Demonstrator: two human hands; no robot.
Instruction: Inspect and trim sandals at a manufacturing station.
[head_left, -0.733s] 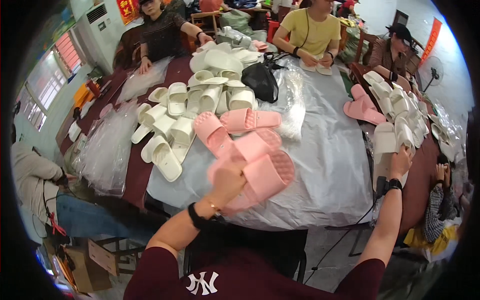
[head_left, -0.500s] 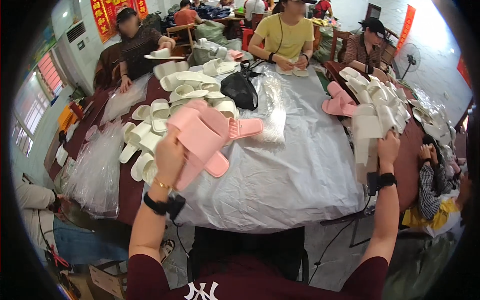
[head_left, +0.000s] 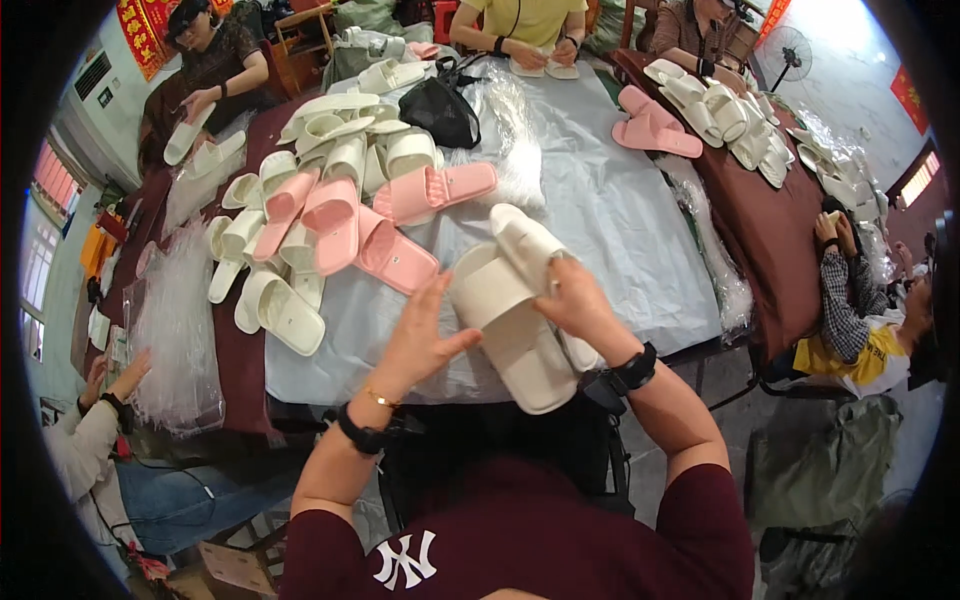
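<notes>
The right hand grips white slippers above the near edge of the tabletop; the left hand, fingers spread wide, stands just beside them, contact unclear. With only one hand closed on them, the lower slipper could slip loose and drop past that edge. Pink slippers crowd the left; open room lies to the right
</notes>
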